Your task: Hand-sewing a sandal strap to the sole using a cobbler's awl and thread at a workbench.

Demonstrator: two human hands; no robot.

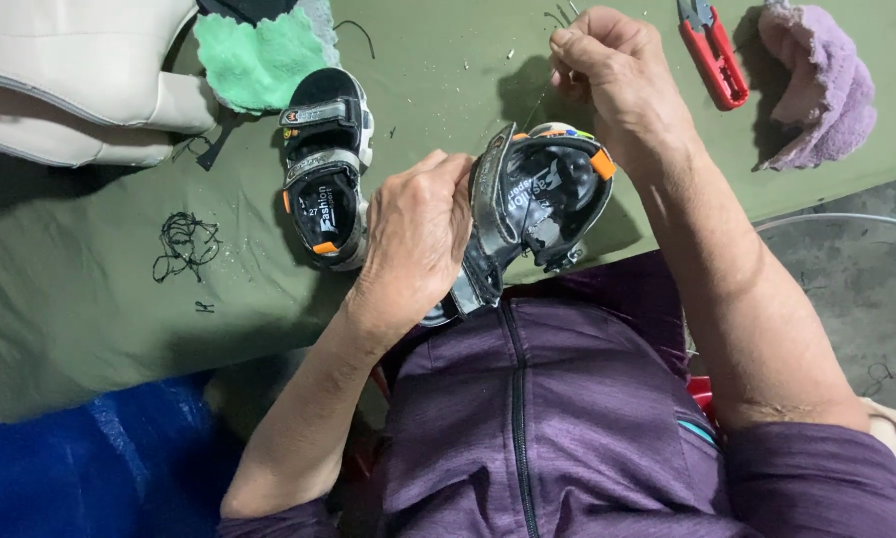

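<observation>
Green cloth (89, 289) covers a worktable seen from above, its near edge running along the person's purple jacket (587, 418) and its right edge dropping to grey floor (856, 269).

Near the table's front edge, the left hand (418, 239) is closed around a small grey and black sandal (537, 199), gripping its strap side and holding it tilted on edge against the body. The sandal has orange tabs and a dark footbed facing right.

Above it, the right hand (612, 70) is raised, fingers pinched tight on a thin thread (539, 100) that runs down toward the sandal. Whether a needle is held cannot be told.

Just left of the left hand, a matching sandal (326, 169) lies flat on the cloth, sole down. A green rag (258, 55) touches its far end, and a cream bag (69, 80) fills the far left corner.

A tangle of black thread (184, 244) lies on open cloth at the left, well apart from the hands. Red clippers (712, 50) and a mauve rag (826, 85) sit far right, near the table's edge. Blue plastic (99, 458) shows below the table's near left edge.
</observation>
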